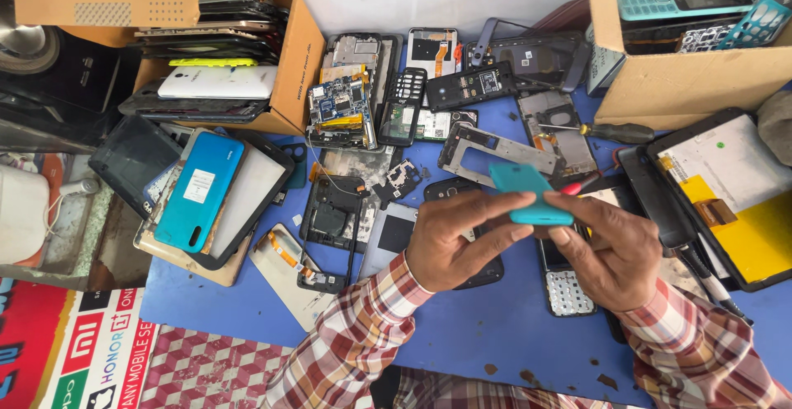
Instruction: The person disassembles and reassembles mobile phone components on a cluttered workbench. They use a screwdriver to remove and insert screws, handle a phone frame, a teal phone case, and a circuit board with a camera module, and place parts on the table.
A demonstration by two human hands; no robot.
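Observation:
A small teal phone cover (525,191) is held above the blue worktop (495,326) between both hands. My left hand (458,240) pinches its near left edge with thumb and fingers. My right hand (610,252) grips its right end with the fingertips. Both sleeves are red-and-white plaid. Under the hands lie a black phone and a small keypad phone (566,290), partly hidden.
Several opened phones, frames and circuit boards (340,104) cover the worktop. A teal phone back (200,190) lies at left on stacked screens. Cardboard boxes of phones stand at back left (293,63) and back right (685,79). A screwdriver (615,132) and a yellow-backed tablet panel (734,203) lie right.

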